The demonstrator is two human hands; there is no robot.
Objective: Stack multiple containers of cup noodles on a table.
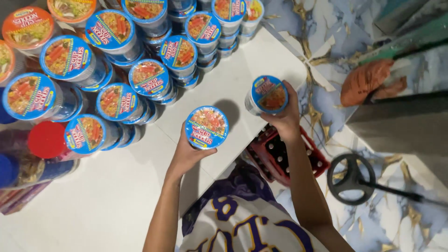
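Note:
My left hand point(186, 154) grips a blue-lidded instant noodle cup point(206, 127) from below, held above the white counter point(107, 196). A second blue-lidded noodle cup point(267, 95) sits in my right hand point(285, 119), close to the counter's right edge. Both cups are upright, their lids facing the camera. Left of my hands, several stacks of the same blue-lidded cups point(149, 77) stand on the counter.
Orange-lidded cups point(28, 27) stand at the far left, with a red lid point(46, 139) below them. A red bottle crate point(280, 156) sits on the marble-patterned floor under the counter's edge, beside a black round stand point(351, 178) and an orange cloth point(366, 79).

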